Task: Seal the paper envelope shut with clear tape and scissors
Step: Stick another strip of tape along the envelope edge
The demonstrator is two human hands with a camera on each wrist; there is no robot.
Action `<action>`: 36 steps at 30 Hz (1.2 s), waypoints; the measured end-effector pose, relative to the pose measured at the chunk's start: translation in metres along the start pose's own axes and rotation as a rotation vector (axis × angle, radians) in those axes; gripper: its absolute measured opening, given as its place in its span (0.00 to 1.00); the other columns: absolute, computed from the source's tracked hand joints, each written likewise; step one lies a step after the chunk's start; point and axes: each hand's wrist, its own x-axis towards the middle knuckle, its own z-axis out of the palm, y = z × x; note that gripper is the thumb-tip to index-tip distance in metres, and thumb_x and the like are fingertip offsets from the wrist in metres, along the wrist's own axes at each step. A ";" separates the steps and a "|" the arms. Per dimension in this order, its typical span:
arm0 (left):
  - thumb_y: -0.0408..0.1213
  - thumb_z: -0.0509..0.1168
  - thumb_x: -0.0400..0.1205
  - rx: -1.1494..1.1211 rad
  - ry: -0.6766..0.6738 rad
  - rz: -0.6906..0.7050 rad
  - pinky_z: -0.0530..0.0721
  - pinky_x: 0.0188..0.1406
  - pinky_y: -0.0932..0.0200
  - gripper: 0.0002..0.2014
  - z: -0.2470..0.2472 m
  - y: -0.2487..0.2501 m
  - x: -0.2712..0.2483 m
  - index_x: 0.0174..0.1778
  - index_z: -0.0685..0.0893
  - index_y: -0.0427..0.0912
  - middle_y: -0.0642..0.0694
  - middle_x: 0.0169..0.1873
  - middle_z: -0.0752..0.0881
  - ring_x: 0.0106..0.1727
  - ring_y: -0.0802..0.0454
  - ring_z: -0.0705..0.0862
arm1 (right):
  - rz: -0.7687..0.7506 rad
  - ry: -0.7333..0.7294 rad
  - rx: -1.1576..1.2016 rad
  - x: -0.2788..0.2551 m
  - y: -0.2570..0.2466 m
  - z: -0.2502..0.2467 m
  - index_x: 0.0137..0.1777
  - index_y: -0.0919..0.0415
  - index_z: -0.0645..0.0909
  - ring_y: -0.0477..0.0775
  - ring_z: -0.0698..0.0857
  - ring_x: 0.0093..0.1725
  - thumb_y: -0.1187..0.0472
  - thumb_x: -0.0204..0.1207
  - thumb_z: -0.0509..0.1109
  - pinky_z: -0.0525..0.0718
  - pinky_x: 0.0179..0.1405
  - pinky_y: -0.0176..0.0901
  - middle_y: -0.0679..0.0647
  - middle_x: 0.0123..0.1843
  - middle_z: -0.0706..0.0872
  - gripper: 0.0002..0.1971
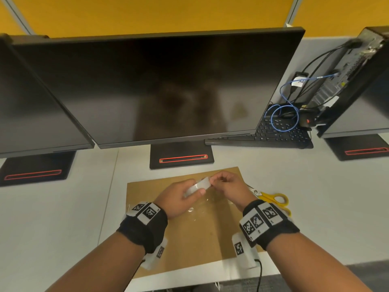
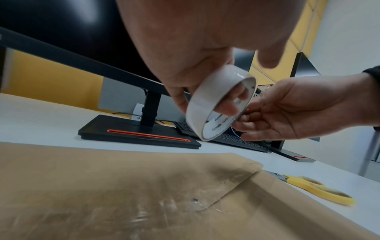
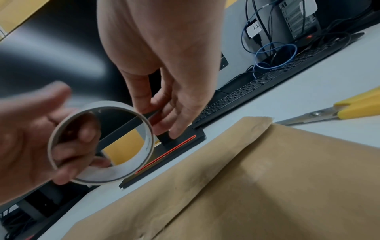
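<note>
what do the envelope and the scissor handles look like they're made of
Envelope: matte brown kraft-type paper, creased, with shiny clear tape patches. Scissors: handles seem glossy yellow plastic, judging by the smooth, even colour; blades look like bare metal.

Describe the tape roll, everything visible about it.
The tape roll is a thin ring of clear tape on a pale card core with print on its inner face. It is held in the air above the brown envelope, touching neither it nor the desk. The left hand grips it, with a finger through the core. The right hand has its fingertips at the roll's outer edge; no pulled-out strip is discernible.
</note>
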 end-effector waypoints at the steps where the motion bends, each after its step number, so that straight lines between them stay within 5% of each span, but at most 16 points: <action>1: 0.55 0.59 0.83 0.020 0.004 -0.015 0.81 0.42 0.49 0.12 0.001 0.003 0.000 0.41 0.78 0.52 0.50 0.34 0.83 0.40 0.47 0.83 | -0.013 0.028 -0.046 -0.001 0.001 0.000 0.39 0.53 0.84 0.50 0.85 0.47 0.62 0.78 0.69 0.82 0.55 0.46 0.50 0.45 0.88 0.07; 8: 0.59 0.55 0.83 0.328 -0.003 -0.210 0.76 0.42 0.55 0.19 0.001 0.007 0.023 0.35 0.76 0.50 0.48 0.39 0.84 0.44 0.48 0.82 | -0.109 0.169 -0.209 -0.009 0.000 -0.005 0.46 0.57 0.81 0.48 0.83 0.48 0.61 0.80 0.66 0.76 0.43 0.33 0.52 0.46 0.86 0.04; 13: 0.59 0.61 0.81 -0.169 -0.001 -0.109 0.78 0.46 0.51 0.22 -0.006 0.005 0.017 0.27 0.79 0.48 0.52 0.28 0.81 0.36 0.52 0.81 | 0.034 0.263 0.041 0.003 0.006 -0.033 0.37 0.58 0.82 0.59 0.87 0.47 0.65 0.79 0.67 0.86 0.55 0.51 0.56 0.40 0.89 0.09; 17: 0.47 0.58 0.86 -0.423 -0.096 -0.058 0.77 0.56 0.58 0.20 -0.006 0.007 0.013 0.29 0.81 0.44 0.48 0.29 0.82 0.40 0.58 0.83 | 0.102 0.210 0.138 0.001 0.007 -0.060 0.34 0.63 0.82 0.60 0.87 0.48 0.70 0.76 0.69 0.86 0.53 0.47 0.63 0.44 0.88 0.09; 20: 0.49 0.62 0.84 -0.255 -0.091 -0.076 0.78 0.43 0.61 0.20 -0.001 0.019 0.021 0.27 0.81 0.45 0.49 0.24 0.80 0.29 0.59 0.79 | 0.117 0.254 0.011 0.005 0.018 -0.069 0.29 0.58 0.83 0.61 0.89 0.50 0.68 0.72 0.71 0.83 0.62 0.58 0.57 0.40 0.91 0.11; 23: 0.57 0.62 0.81 0.130 -0.069 -0.124 0.75 0.38 0.56 0.23 0.000 0.022 0.030 0.26 0.79 0.45 0.50 0.24 0.78 0.31 0.51 0.78 | 0.121 0.338 -0.022 0.006 0.028 -0.078 0.28 0.58 0.83 0.61 0.90 0.48 0.69 0.70 0.71 0.85 0.60 0.61 0.55 0.36 0.91 0.11; 27: 0.64 0.58 0.80 0.317 -0.125 -0.213 0.81 0.42 0.53 0.30 0.009 0.023 0.034 0.31 0.84 0.39 0.43 0.28 0.82 0.32 0.47 0.81 | 0.083 0.372 -0.150 0.004 0.031 -0.082 0.34 0.60 0.84 0.56 0.89 0.47 0.66 0.72 0.71 0.85 0.54 0.48 0.51 0.37 0.90 0.06; 31: 0.61 0.53 0.83 0.310 -0.119 -0.217 0.83 0.45 0.49 0.27 0.019 0.023 0.036 0.26 0.74 0.45 0.44 0.30 0.81 0.33 0.47 0.80 | 0.082 0.310 -0.270 0.007 0.045 -0.086 0.36 0.57 0.82 0.54 0.87 0.46 0.66 0.75 0.68 0.83 0.51 0.45 0.49 0.38 0.88 0.07; 36: 0.54 0.58 0.83 0.467 -0.128 -0.245 0.69 0.34 0.58 0.21 0.022 0.013 0.032 0.26 0.68 0.48 0.50 0.28 0.72 0.34 0.49 0.74 | -0.021 0.143 -0.433 0.002 0.059 -0.079 0.35 0.49 0.75 0.57 0.83 0.43 0.61 0.80 0.66 0.75 0.37 0.36 0.55 0.41 0.86 0.11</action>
